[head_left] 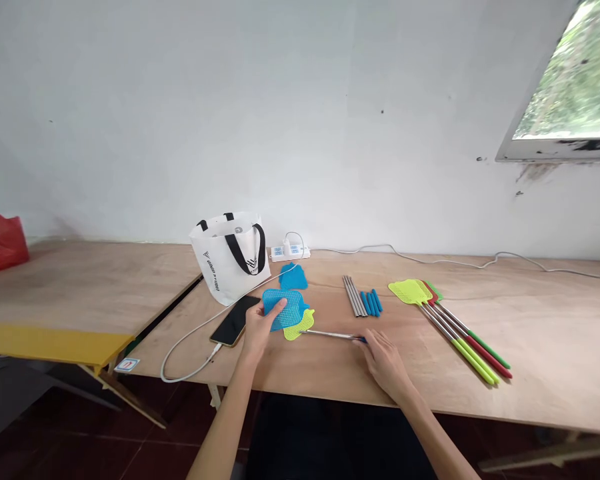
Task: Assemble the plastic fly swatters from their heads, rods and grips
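My left hand [261, 323] pinches a blue fly swatter head [289, 308] by its left edge, thumb on top. The stub of that head points right. A yellow-green swatter head [303, 325] lies partly covered below it, and another blue head [293, 277] rests just behind. My right hand [381, 355] is closed around the blue grip end of a thin metal rod [333, 334]. The rod's bare tip points left, over the yellow-green head and apart from the blue head's stub.
Metal rods [355, 296] and blue handle sleeves [371, 303] lie past my right hand. Finished-looking fly swatters [463, 333] fan out at the right. A phone [235, 321] on a charging cable, a white bag [230, 260] and a power strip [290, 251] stand left and back.
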Motion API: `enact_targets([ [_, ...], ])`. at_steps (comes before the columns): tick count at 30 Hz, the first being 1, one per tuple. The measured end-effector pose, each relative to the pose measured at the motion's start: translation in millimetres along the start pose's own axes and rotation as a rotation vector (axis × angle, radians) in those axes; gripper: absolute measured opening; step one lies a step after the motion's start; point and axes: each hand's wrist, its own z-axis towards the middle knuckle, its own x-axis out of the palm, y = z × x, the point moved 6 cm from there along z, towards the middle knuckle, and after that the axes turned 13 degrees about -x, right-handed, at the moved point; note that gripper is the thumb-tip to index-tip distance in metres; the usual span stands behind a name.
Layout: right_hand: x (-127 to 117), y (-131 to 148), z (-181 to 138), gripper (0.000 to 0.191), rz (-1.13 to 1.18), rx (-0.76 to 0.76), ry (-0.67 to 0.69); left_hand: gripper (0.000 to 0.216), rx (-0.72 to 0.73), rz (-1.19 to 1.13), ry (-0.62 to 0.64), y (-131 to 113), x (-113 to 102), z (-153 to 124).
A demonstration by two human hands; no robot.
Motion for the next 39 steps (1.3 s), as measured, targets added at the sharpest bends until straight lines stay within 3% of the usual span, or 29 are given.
enact_targets([
  [7, -4.2, -10.5, -5.2, 0.033, 0.224, 0.036, -0.115, 0.055, -0.115, -0.093, 0.052, 8.9, 14.4, -5.4],
  [14, -6.0, -2.5, -2.1, 0.033, 0.184, 0.000, -0.074, 0.047, -0.131, -0.149, 0.121, 10.5, 28.9, -11.4],
  [25, -4.0, -1.2, -3.0, 0.033, 0.162, -0.004, -0.042, 0.048, -0.184, -0.202, 0.144, 24.6, 26.8, -3.7],
  [30, -2.9, -1.0, -3.2, 0.035, 0.141, -0.011, -0.022, 0.047, -0.144, -0.136, 0.123, 23.3, 23.4, -1.5],
  [39, 2.3, 2.8, -5.6, 0.049, -0.164, -0.113, 0.054, 0.042, 0.005, 0.112, 0.066, 9.4, 11.6, -1.2],
])
